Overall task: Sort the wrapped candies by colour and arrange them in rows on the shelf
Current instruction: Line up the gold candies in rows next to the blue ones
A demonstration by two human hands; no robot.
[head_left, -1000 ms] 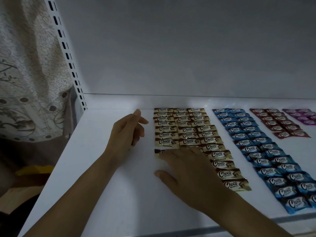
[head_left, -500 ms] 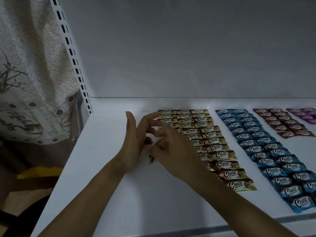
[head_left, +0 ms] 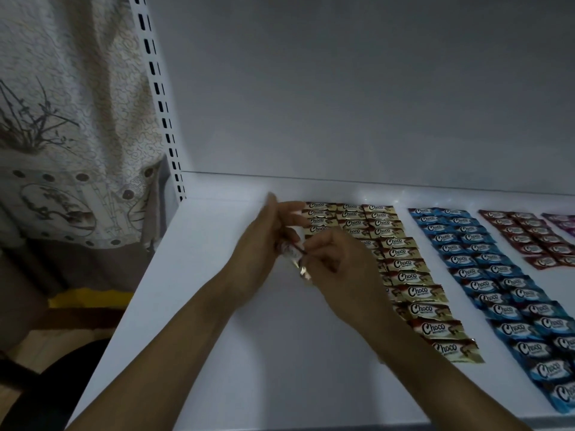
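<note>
The white shelf [head_left: 217,353] filled most of my view. A patterned curtain [head_left: 77,126] hung beyond its left end, and a slotted upright [head_left: 159,98] stood between the two. The sorted blocks lay across the right half. The gold candies [head_left: 407,272] were in three columns nearest the middle, the blue candies [head_left: 497,293] to their right, then the red candies [head_left: 535,241]. A sliver of purple candies [head_left: 564,222] showed at the far right edge.

A second earlier the right hand [head_left: 339,275] had been lying flat on the shelf at the near end of the leftmost gold column, and the left hand [head_left: 259,247] had been waiting beside it. Now both were raised and had met just left of the gold block. One gold candy [head_left: 292,255] was between them, clear of the shelf. The right hand's curled fingertips pinched the candy's near end. The left hand's fingers were spread and mostly straight, with the far end of the wrapper against them. Motion blur hid the finer detail.

My reading was that this piece had been lifted out to be turned or smoothed before going back. The leftmost gold column, partly hidden behind the hands, looked the likely spot for it. The other colours seemed settled, so only the gold rows appeared unfinished.
</note>
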